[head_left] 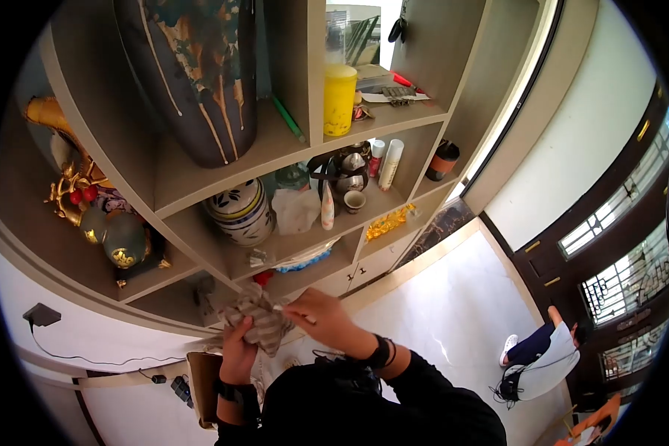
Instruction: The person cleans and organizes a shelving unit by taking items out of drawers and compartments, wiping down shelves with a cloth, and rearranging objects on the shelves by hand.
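The curved shelf unit fills most of the view, its compartments edged by upright dividers; pale floor stretches from its base to the dark door. Before its lower edge is a bunched striped cloth, gripped by the partly closed left hand; the right hand pinches its side.

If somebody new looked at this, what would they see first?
Probably the big dark vase with drippy streaks, high on the shelves. Next, the bright yellow cylinder in the compartment to its right. Then the striped cloth, lower down, held in the left hand with the right hand at its edge.
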The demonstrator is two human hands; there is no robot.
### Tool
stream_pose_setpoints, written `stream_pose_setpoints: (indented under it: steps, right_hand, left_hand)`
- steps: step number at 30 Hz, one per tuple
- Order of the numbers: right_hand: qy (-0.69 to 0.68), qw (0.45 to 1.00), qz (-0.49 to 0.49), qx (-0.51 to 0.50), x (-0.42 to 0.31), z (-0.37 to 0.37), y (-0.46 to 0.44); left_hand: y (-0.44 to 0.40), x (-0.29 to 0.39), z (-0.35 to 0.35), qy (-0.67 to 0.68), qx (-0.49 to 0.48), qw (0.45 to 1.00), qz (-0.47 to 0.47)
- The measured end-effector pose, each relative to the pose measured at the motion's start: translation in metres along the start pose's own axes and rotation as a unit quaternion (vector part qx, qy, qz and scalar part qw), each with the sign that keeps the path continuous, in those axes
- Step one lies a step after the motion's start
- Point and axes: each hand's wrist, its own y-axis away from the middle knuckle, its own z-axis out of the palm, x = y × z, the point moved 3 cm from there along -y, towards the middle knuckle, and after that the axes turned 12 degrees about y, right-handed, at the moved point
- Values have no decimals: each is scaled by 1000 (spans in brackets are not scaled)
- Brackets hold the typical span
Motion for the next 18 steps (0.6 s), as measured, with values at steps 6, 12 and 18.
stream_pose_setpoints:
  steps: [6, 12, 18]
  right_hand:
    - [40, 996, -75, 25, 4, 17, 18]
    - [63, 996, -61, 23, 13, 6, 32]
    - [-68, 992, 100, -41, 40, -22, 53]
  left_hand:
    - [-5, -17, 27, 30, -5, 1000, 7]
    - [-7, -32, 55, -75, -11, 993, 87]
    - [1, -64, 71, -88, 22, 992, 90]
